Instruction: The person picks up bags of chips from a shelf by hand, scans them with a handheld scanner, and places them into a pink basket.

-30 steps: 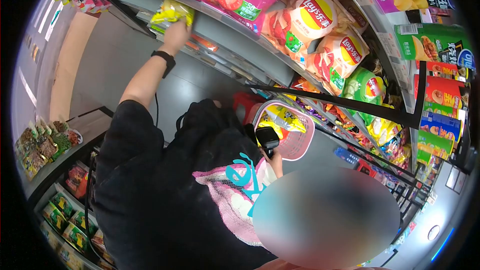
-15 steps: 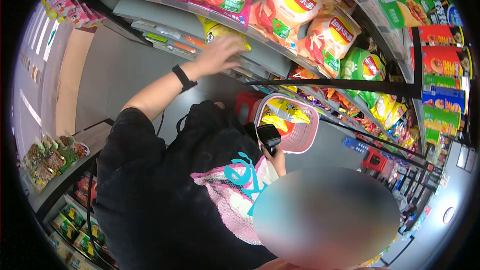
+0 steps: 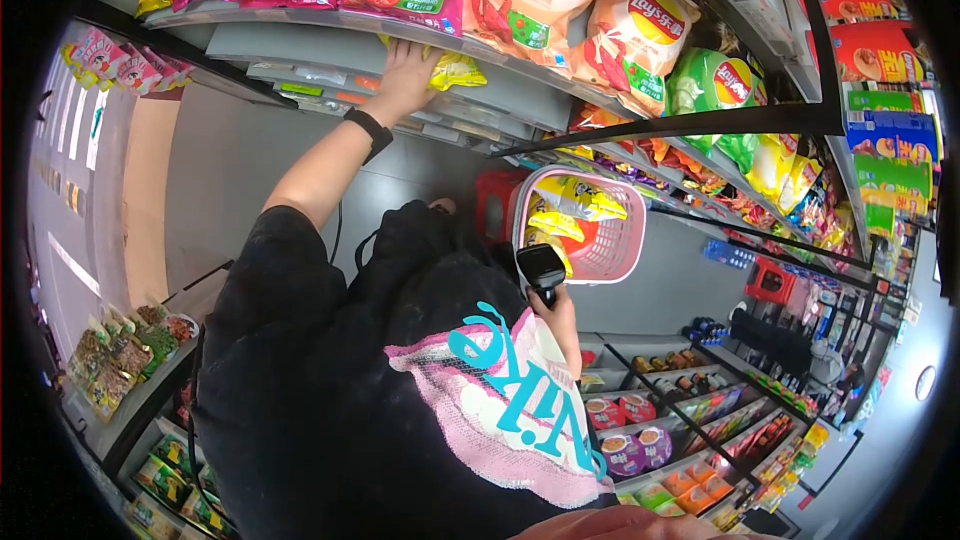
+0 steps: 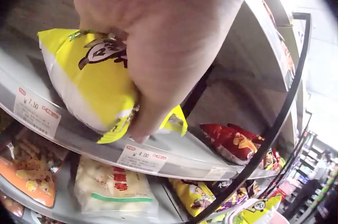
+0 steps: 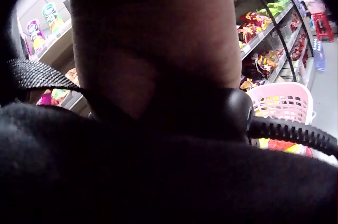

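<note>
My left hand (image 3: 405, 80) reaches into a shelf below the chip row and grips a yellow snack bag (image 3: 460, 71). Seen from the left wrist, the thumb comes down across the front of this yellow-and-white bag (image 4: 95, 89), which lies at the shelf edge above price tags; the other fingers are hidden behind it. Close to the body, my right hand (image 3: 560, 315) holds a black handheld device with a square head (image 3: 541, 263). The right wrist view shows mostly the wrist and dark cloth, so those fingers are hidden there.
A pink basket (image 3: 630, 235) with yellow bags inside stands near a red stool (image 3: 495, 202). Chip bags (image 3: 530, 0) line the shelf above. A black bar (image 3: 680, 128) crosses in front of the shelves. Cup noodles (image 3: 640, 448) fill a rack behind the person.
The yellow bag has moved right along the shelf. My left hand held it, loosened with fingers spread, then came back onto it. The head view has turned; the right hand keeps the device.
</note>
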Motion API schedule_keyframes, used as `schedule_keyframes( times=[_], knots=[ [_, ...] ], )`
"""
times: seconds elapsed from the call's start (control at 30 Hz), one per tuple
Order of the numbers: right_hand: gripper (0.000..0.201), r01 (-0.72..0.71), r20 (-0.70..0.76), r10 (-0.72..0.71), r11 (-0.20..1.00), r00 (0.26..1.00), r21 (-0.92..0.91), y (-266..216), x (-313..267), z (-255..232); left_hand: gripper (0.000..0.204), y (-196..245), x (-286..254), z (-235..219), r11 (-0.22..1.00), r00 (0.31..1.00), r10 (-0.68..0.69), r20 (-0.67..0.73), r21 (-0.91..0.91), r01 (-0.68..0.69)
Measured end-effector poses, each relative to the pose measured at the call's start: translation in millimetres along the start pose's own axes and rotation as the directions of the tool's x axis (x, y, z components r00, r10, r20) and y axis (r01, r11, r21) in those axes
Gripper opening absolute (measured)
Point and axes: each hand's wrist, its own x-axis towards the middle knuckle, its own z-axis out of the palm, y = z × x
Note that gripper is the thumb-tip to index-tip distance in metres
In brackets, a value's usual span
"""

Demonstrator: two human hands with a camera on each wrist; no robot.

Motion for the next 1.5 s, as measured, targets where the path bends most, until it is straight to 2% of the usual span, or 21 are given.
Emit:
schedule_keyframes(
  times=[0.13,0.2,0.23,0.3,0.33,0.4,0.43,0.5,0.53,0.57,0.6,0.67,0.73,0.8,0.9,1.0,1.07,1.2,1.3,1.47,1.5],
  knots=[
    [0.039,-0.031,0.011,0.031,0.999,0.999,0.012,-0.5,-2.7,-1.0,0.079,-2.5,1.2,-5.7,0.999,1.0,0.011,0.028,0.036,-0.012],
    [0.039,-0.034,0.001,0.034,0.999,0.999,0.008,3.3,-5.5,-3.3,0.077,2.8,-2.2,-10.5,0.999,0.998,-0.011,-0.063,0.034,0.013],
    [0.039,-0.03,-0.006,0.03,1.0,1.0,-0.001,4.8,-6.0,-3.5,0.077,2.4,-3.2,-8.4,0.999,0.998,-0.006,-0.061,0.032,0.008],
    [0.039,-0.022,0.0,0.022,1.0,1.0,0.008,9.0,-5.7,-4.6,0.079,2.6,-6.2,-5.9,0.988,0.997,-0.069,-0.044,-0.144,0.062],
    [0.038,-0.01,0.008,0.01,1.0,1.0,0.016,10.3,-5.5,-5.1,0.079,4.7,-9.1,-7.9,0.988,0.997,-0.068,-0.042,-0.143,0.061],
    [0.038,-0.001,0.0,0.001,1.0,1.0,0.016,12.0,-5.0,-6.6,0.08,13.4,-18.1,-17.5,0.955,0.993,0.027,-0.119,-0.291,-0.061],
    [0.037,0.008,-0.009,-0.008,1.0,1.0,0.014,12.7,-4.9,-7.4,0.08,19.5,-22.1,-23.8,0.955,0.993,0.032,-0.117,-0.289,-0.065],
    [0.036,-0.026,-0.014,0.027,0.999,1.0,0.032,13.6,-3.7,-10.5,0.084,34.1,-30.3,-36.4,0.879,0.994,0.11,-0.012,-0.465,-0.103],
    [0.035,-0.061,-0.016,0.062,0.997,0.998,0.046,5.8,-4.4,-12.1,0.084,41.5,-34.1,-42.6,0.88,0.993,0.118,-0.007,-0.463,-0.108],
    [0.033,0.003,-0.056,-0.001,0.999,0.998,0.036,0.6,-6.3,-15.5,0.085,49.3,-37.7,-48.4,0.833,0.978,0.209,-0.025,-0.52,-0.191],
    [0.031,-0.03,-0.067,0.033,0.998,0.997,0.046,1.4,-5.9,-17.3,0.087,57.3,-42.0,-52.8,0.774,0.954,0.297,-0.047,-0.573,-0.269],
    [0.029,-0.03,-0.08,0.036,0.997,0.996,0.066,16.9,-1.4,-18.6,0.088,72.9,-51.0,-59.4,0.721,0.937,0.347,-0.027,-0.632,-0.285],
    [0.029,0.014,-0.11,0.002,0.99,0.994,0.139,6.7,-2.6,-24.5,0.089,91.3,-60.0,-65.6,0.639,0.914,0.405,-0.018,-0.709,-0.297],
    [0.029,0.027,-0.127,-0.004,0.984,0.992,0.179,12.5,-0.8,-27.6,0.089,107.7,-68.3,-69.1,0.624,0.903,0.43,0.027,-0.731,-0.275],
    [0.03,0.02,-0.118,0.001,0.984,0.993,0.178,13.8,-1.1,-36.0,0.089,125.3,-79.0,-65.8,0.502,0.887,0.448,0.109,-0.852,-0.149],
    [0.032,0.042,-0.116,-0.02,0.98,0.993,0.194,19.1,-6.4,-47.6,0.088,144.3,-87.6,-62.7,0.495,0.862,0.465,0.202,-0.866,-0.064],
    [0.033,0.092,-0.124,-0.069,0.978,0.99,0.19,22.1,-9.0,-55.9,0.088,156.0,-90.3,-61.4,0.482,0.852,0.481,0.209,-0.875,-0.057],
    [0.036,0.034,-0.096,-0.014,0.977,0.995,0.21,43.3,-10.2,-71.2,0.086,182.5,-92.0,-52.9,0.49,0.82,0.531,0.214,-0.867,-0.091],
    [0.036,0.041,-0.125,-0.013,0.974,0.992,0.224,70.1,-11.5,-77.4,0.086,207.3,-88.2,-45.3,0.485,0.8,0.543,0.253,-0.873,-0.053],
    [0.034,-0.01,-0.172,0.062,0.958,0.983,0.285,106.5,-22.2,-91.1,0.088,266.5,-70.8,-33.9,0.386,0.702,0.673,0.233,-0.92,-0.064],
    [0.033,-0.054,-0.179,0.114,0.948,0.977,0.313,108.8,-26.0,-94.3,0.088,279.5,-67.1,-32.3,0.359,0.686,0.697,0.209,-0.93,-0.081]
  ],
)
